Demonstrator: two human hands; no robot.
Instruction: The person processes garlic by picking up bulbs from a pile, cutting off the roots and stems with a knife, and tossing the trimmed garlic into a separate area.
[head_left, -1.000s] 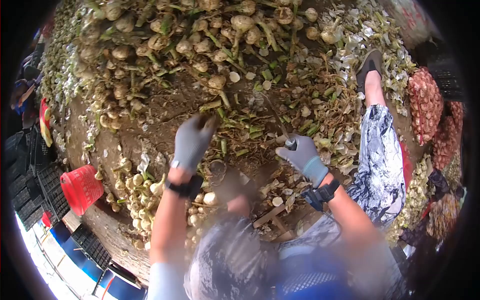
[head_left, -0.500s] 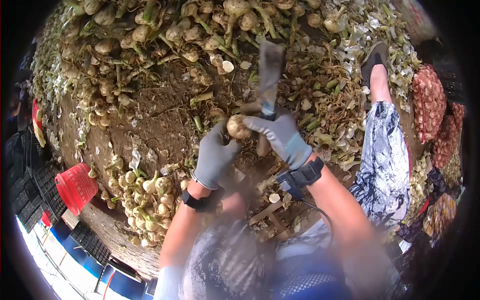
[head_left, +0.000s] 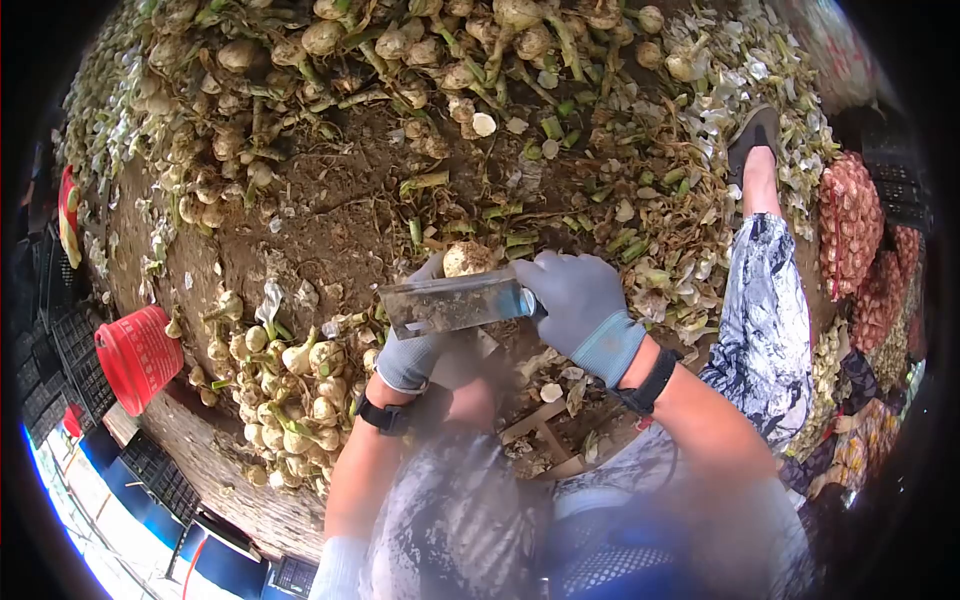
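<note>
A knife (head_left: 455, 304) is grasped by the fingers of the right hand (head_left: 583, 305), pointed left, its long axis nearly crosswise; just beyond it, a bulb (head_left: 468, 258) is clasped by the partly hidden left hand (head_left: 410, 357). A mesh sack (head_left: 852, 225) is packed full.

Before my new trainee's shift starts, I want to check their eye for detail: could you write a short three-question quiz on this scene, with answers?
1. Which hand grips the knife?
2. True or false: the knife hides part of the left hand.
3. What colour is the bucket at the picture's left side: A) blue, B) red or C) black?

Key: 1. The right hand. 2. True. 3. B.
</note>
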